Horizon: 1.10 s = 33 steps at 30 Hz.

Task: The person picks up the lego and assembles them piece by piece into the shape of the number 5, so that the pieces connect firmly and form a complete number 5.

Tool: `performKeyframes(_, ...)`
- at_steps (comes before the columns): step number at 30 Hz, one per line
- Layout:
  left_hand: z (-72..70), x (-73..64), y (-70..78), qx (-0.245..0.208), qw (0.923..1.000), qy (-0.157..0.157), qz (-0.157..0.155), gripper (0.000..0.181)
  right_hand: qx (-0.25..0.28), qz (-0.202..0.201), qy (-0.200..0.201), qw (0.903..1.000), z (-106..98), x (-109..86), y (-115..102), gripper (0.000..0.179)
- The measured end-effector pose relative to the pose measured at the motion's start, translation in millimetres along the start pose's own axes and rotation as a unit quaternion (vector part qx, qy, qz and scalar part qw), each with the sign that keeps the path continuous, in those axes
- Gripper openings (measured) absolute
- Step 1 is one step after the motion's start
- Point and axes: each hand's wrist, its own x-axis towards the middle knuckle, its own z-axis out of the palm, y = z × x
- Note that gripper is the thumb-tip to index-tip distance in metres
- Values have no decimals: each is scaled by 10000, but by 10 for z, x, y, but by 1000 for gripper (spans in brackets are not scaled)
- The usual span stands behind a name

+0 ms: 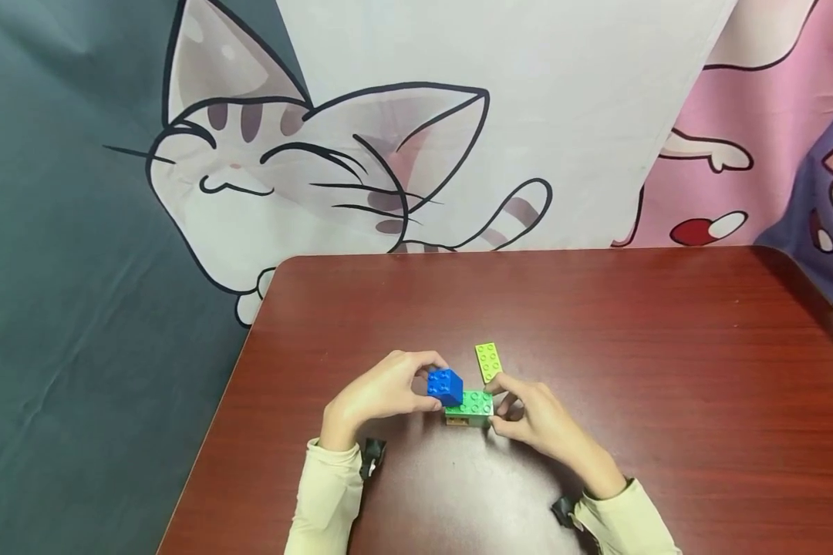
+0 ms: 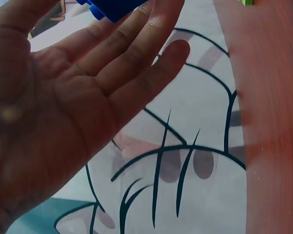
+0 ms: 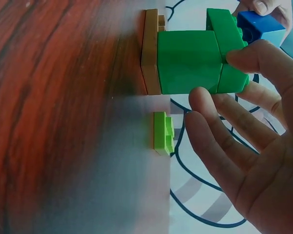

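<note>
My left hand pinches a blue toy brick between thumb and fingers. The brick is held at the left end of a green building plate, overlapping it in the head view. That plate tops a small stack, with a green block under it and a brown plate at the bottom, on the table. From the right, my right hand holds the stack's end, thumb and fingertips on its opposite sides. In the left wrist view, only the lower part of the blue brick shows.
A lime green studded plate lies on the table just behind the stack, near the right fingertips. The reddish-brown table ends at the back against a cat-printed cloth.
</note>
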Motion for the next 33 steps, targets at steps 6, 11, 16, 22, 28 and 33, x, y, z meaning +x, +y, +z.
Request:
performKeyframes(6, 32, 38, 31, 140, 9997, -184, -44, 36, 105, 10, -27, 9999, -2, 14, -2, 31)
performKeyframes(11, 63, 37, 15, 114, 9993, -311, -160, 37, 95, 67, -57, 9999, -6, 6, -15, 30)
performKeyframes(16, 83, 54, 26, 58, 9995, -311, -61, 36, 87, 75, -46, 9999, -12, -1, -28, 31)
performKeyframes(22, 102, 62, 63, -9, 9996, -285, -83, 35, -3, 50, -26, 10000, -17, -8, -34, 31)
performKeyframes(28, 134, 64, 93, 143, 9996, -214, -64, 33, -4, 110, -66, 9999, -9, -10, -35, 32)
performKeyframes(33, 140, 82, 97, 328, 9994, -85, 41, 33, -23, 104, -14, 9999, -12, -5, -27, 31)
